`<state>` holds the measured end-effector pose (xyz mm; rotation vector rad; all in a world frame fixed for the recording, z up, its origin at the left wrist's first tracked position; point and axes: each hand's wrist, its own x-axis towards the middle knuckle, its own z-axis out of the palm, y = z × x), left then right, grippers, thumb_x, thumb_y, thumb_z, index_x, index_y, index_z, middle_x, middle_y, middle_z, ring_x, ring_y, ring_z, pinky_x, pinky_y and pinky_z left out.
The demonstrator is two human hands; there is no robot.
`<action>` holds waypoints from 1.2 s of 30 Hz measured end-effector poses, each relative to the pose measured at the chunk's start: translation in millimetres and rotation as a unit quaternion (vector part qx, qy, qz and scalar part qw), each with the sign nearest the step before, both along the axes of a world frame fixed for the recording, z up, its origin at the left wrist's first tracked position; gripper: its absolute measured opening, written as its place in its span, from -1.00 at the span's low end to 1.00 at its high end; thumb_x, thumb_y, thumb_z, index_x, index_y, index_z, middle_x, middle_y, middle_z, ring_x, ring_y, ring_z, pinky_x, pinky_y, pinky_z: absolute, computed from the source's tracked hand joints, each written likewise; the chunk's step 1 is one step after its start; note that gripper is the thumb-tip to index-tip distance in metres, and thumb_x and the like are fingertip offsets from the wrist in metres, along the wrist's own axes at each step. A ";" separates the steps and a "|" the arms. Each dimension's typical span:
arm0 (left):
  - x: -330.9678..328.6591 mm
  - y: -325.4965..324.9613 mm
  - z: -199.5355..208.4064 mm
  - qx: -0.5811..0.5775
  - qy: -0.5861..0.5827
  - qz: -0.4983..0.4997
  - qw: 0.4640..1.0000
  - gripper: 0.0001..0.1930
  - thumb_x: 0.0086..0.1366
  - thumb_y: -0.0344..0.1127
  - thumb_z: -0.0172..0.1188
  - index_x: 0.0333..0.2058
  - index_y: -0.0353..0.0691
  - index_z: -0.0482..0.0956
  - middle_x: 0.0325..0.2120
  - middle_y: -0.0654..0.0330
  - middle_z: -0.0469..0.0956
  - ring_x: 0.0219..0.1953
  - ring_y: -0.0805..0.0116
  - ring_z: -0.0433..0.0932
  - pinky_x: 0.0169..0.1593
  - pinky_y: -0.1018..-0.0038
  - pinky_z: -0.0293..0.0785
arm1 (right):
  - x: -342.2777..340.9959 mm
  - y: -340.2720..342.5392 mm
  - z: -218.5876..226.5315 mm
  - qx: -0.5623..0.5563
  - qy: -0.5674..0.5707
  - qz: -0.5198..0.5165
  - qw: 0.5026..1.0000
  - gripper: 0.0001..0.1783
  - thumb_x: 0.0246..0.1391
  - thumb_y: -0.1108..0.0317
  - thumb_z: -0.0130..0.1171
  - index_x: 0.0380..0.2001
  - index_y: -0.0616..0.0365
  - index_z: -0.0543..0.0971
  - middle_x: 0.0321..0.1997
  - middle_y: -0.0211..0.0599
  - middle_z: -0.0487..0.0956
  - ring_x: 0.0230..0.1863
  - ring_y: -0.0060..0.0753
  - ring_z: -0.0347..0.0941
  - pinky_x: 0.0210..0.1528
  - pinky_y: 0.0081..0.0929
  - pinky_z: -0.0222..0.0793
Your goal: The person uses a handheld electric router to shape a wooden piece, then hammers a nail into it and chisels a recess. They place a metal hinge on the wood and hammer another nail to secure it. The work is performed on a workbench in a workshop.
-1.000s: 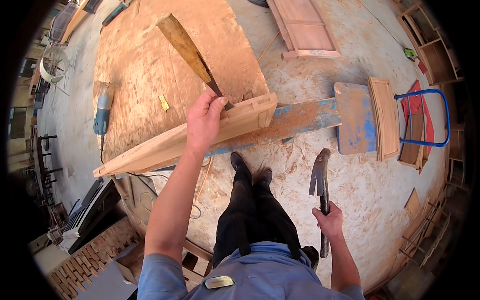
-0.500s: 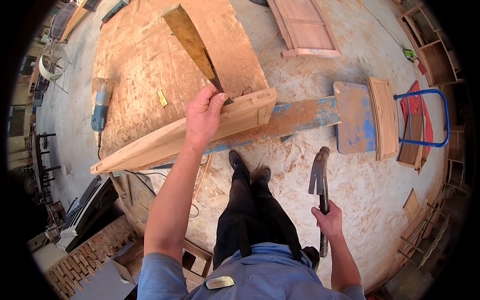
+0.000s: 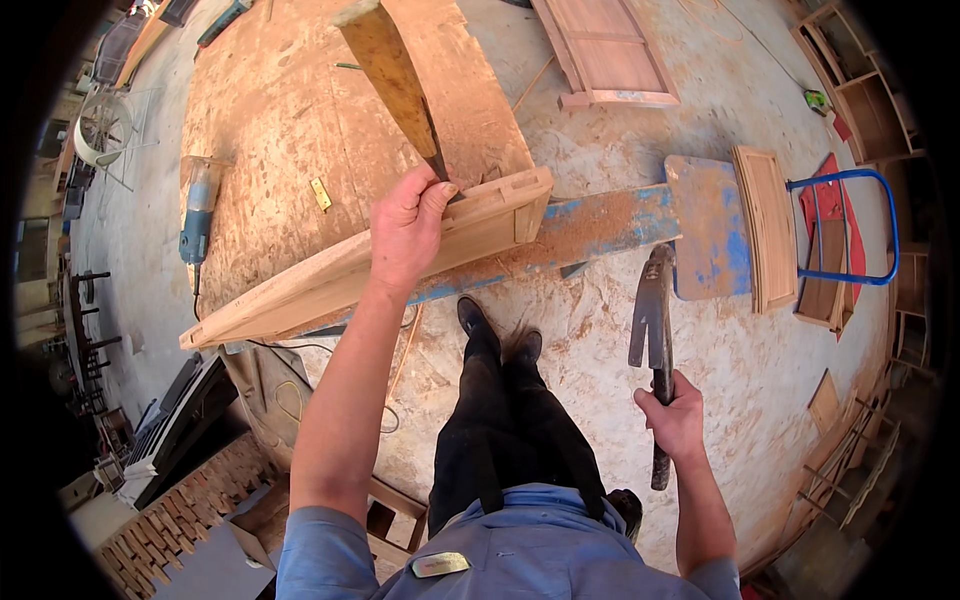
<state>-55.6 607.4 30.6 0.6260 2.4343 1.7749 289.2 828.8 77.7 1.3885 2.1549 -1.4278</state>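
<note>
My left hand [image 3: 408, 222] is closed round the lower blade of a chisel [image 3: 392, 75] with a long yellowish wooden handle. The chisel stands tilted, its tip at the top edge of a wooden panel [image 3: 350, 275] set on edge along the front of the workbench; my hand hides the very tip. Off to the right, my right hand [image 3: 672, 415] grips a claw hammer [image 3: 655, 330] by its dark handle. The hammer's head points up and away from me, apart from the chisel and the panel.
A blue-bodied power tool [image 3: 198, 222] and a small yellow piece [image 3: 320, 194] lie on the workbench [image 3: 270, 120]. A sawdust-covered blue beam [image 3: 610, 225] runs right towards a blue-stained board [image 3: 708, 230], a panel [image 3: 765, 230] and a blue-handled trolley [image 3: 893, 230]. Another framed panel [image 3: 610, 50] lies beyond.
My right hand has raised the hammer, moving it up and slightly right. The chisel's handle has tipped a little up and to the right, with my left hand still holding it.
</note>
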 end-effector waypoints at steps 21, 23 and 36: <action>1.9 -3.0 -1.0 -0.082 0.073 -0.010 0.994 -0.87 0.39 -0.42 0.21 -0.12 -0.26 0.63 -0.35 0.29 0.70 -0.37 0.58 0.56 -0.24 0.59 0.51 | -177.5 1.6 152.7 0.143 0.350 0.252 0.891 -0.40 0.05 0.48 0.43 0.18 0.30 0.49 -0.11 -0.42 0.54 -0.17 -0.63 0.37 -0.08 -0.65 0.32; 0.7 -8.0 -2.8 -0.139 0.114 -0.010 0.984 -0.88 0.39 -0.41 0.23 -0.15 -0.25 0.65 -0.36 0.28 0.69 -0.36 0.56 0.57 -0.23 0.57 0.52 | -187.0 -2.4 164.8 0.157 0.374 0.288 0.868 -0.38 0.04 0.50 0.42 0.20 0.31 0.48 -0.04 -0.35 0.58 -0.10 -0.58 0.43 -0.02 -0.61 0.37; 7.1 0.0 4.2 -0.068 0.131 0.007 0.989 -0.92 0.33 -0.35 0.27 -0.25 -0.18 0.65 -0.36 0.14 0.71 -0.41 0.23 0.68 -0.32 0.44 0.54 | -204.6 -7.7 166.3 0.177 0.481 0.335 0.791 -0.37 -0.02 0.51 0.45 0.16 0.35 0.50 0.04 -0.09 0.65 -0.07 -0.46 0.59 -0.01 -0.52 0.48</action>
